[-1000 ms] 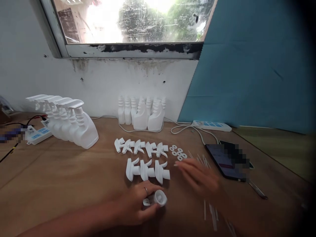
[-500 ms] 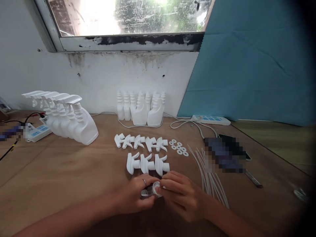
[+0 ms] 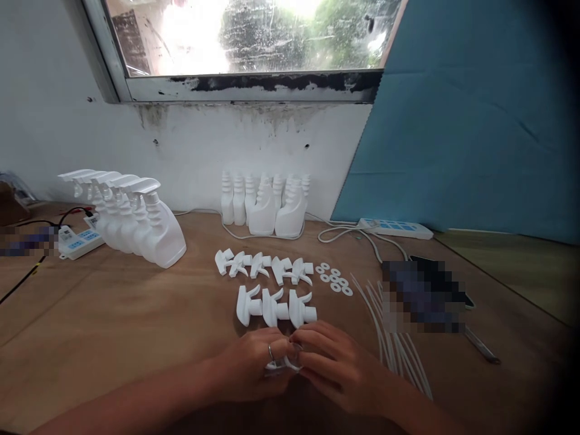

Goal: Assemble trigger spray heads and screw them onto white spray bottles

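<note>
Near the front edge, my left hand (image 3: 258, 365) is wrapped round a white spray head (image 3: 274, 366), mostly hidden by the fingers. My right hand (image 3: 338, 365) meets it from the right, its fingertips pinching the round collar end (image 3: 294, 357). Just beyond the hands lie three white spray heads (image 3: 274, 308) in a row. Behind them is a second row of several spray heads (image 3: 260, 264). Several small white washers (image 3: 335, 279) lie right of that row. Thin white tubes (image 3: 394, 338) are spread to the right of my right hand.
Bottles with spray heads (image 3: 158, 235) stand at the left. Several open-necked bottles (image 3: 263, 211) stand by the wall, with a cable around them. Power strips (image 3: 396, 228) lie at back right and left. A phone (image 3: 469, 298) and a metal tool (image 3: 483, 345) are at the right.
The view has shifted, so the tabletop things appear slightly lower and further right. My fingers have closed further over the spray head, and its round collar opening is now less visible.
</note>
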The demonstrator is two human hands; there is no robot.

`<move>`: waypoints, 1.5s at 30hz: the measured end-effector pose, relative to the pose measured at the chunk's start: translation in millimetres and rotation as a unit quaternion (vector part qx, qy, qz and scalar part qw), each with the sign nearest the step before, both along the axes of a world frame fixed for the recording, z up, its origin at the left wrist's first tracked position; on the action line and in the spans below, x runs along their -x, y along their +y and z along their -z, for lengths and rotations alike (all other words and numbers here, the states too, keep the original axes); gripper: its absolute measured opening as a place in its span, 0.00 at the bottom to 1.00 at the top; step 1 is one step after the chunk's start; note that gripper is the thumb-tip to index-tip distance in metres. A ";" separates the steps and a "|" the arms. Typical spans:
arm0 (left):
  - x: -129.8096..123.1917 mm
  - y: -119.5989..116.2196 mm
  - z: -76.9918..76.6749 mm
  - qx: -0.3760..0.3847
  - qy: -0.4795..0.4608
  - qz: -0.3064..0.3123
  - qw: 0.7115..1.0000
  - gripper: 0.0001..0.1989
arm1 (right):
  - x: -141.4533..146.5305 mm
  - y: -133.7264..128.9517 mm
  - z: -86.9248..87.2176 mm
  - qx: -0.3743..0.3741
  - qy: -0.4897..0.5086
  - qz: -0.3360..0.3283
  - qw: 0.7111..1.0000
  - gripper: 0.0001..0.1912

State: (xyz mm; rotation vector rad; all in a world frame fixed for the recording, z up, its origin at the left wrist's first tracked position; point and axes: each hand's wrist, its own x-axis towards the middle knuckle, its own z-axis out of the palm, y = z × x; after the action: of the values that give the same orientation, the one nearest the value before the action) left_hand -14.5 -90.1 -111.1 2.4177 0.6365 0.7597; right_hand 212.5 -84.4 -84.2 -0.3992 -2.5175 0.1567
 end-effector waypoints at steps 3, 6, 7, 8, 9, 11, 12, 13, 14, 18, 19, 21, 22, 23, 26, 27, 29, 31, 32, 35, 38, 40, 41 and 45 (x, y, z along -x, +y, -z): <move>-0.3 0.4 -0.2 -0.028 0.006 0.005 1.000 0.09 | -1.0 -0.6 0.8 0.000 -0.008 0.011 1.000 0.09; -1.0 0.2 -0.2 -0.029 0.006 -0.001 1.000 0.08 | -1.8 -1.1 0.3 0.008 -0.020 0.019 1.000 0.09; -1.1 0.2 0.1 -0.024 0.006 -0.002 1.000 0.08 | -1.9 -1.2 -0.1 0.013 -0.023 0.021 0.999 0.09; -1.1 0.2 0.4 -0.018 0.005 -0.003 1.000 0.08 | -1.9 -1.2 -0.7 0.018 -0.025 0.022 0.999 0.09; -1.1 0.3 0.8 -0.014 0.004 -0.002 1.000 0.08 | -1.8 -1.3 -1.3 0.024 -0.026 0.024 0.999 0.09; -1.0 0.2 1.3 -0.007 0.002 -0.001 1.000 0.07 | -1.4 -1.7 -2.8 0.033 -0.030 0.028 0.999 0.09; -0.9 0.1 1.4 -0.005 0.000 -0.002 1.000 0.07 | -1.2 -2.0 -3.5 0.036 -0.032 0.029 0.998 0.08; -0.9 -0.1 1.4 -0.001 -0.001 -0.002 1.000 0.07 | -1.0 -2.4 -4.1 0.038 -0.034 0.031 0.998 0.09; -1.0 -0.3 1.3 0.002 -0.003 -0.003 1.000 0.07 | -0.9 -2.9 -4.6 0.040 -0.036 0.032 0.998 0.09; -1.8 -0.3 1.5 -0.007 -0.015 -0.007 1.000 0.08 | -0.8 -4.4 -5.2 0.071 -0.040 0.033 0.996 0.10; -1.9 -0.1 1.9 -0.014 -0.017 -0.007 1.000 0.08 | -0.8 -4.5 -5.1 0.081 -0.040 0.032 0.995 0.10; -2.0 0.7 2.7 -0.024 -0.017 -0.007 1.000 0.08 | -0.7 -4.3 -4.8 0.092 -0.036 0.029 0.995 0.10; -1.9 1.2 2.9 -0.027 -0.016 -0.005 0.999 0.09 | -0.6 -4.0 -4.5 0.095 -0.032 0.028 0.995 0.10; -1.8 1.6 3.0 -0.030 -0.014 -0.003 0.999 0.09 | -0.4 -3.7 -4.1 0.096 -0.027 0.027 0.995 0.10; -1.5 2.2 1.2 -0.043 -0.003 0.003 0.999 0.10 | 0.1 -2.4 -1.9 0.117 -0.003 0.021 0.993 0.10; -1.6 2.3 0.1 -0.049 0.002 0.004 0.999 0.10 | 0.2 -2.1 -0.8 0.131 0.006 0.018 0.991 0.10; -2.0 2.4 -2.4 -0.062 0.008 0.005 0.998 0.10 | 0.3 -1.6 1.7 0.155 0.021 0.017 0.987 0.11; -2.4 2.7 -4.1 -0.069 0.005 0.008 0.998 0.09 | 0.1 -1.5 4.1 0.163 0.028 0.020 0.986 0.12; -2.5 2.9 -4.5 -0.070 0.001 0.009 0.998 0.09 | 0.0 -1.5 5.0 0.162 0.028 0.021 0.986 0.12; -2.2 3.6 -4.0 -0.060 -0.010 0.014 0.998 0.09 | 0.0 -2.0 6.2 0.152 0.026 0.018 0.988 0.13; -1.9 3.8 -3.5 -0.060 -0.019 0.019 0.998 0.09 | 1.2 -3.6 5.3 0.129 0.020 0.019 0.991 0.15; -2.1 3.5 -4.3 -0.069 -0.023 0.018 0.997 0.08 | 2.7 -5.9 4.1 0.081 0.018 0.028 0.996 0.15; -2.3 3.2 -4.9 -0.074 -0.023 0.016 0.997 0.07 | 3.7 -7.5 3.5 0.049 0.017 0.036 0.998 0.14; -3.3 1.8 -6.9 -0.099 -0.011 0.017 0.995 0.04 | 8.0 -14.4 2.4 -0.048 -0.005 0.084 0.995 0.15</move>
State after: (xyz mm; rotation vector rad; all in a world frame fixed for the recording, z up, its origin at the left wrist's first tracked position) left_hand -11.3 -88.3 -104.2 2.5889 0.5331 0.8699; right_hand 204.5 -98.8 -86.6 -0.5695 -2.4764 -0.0327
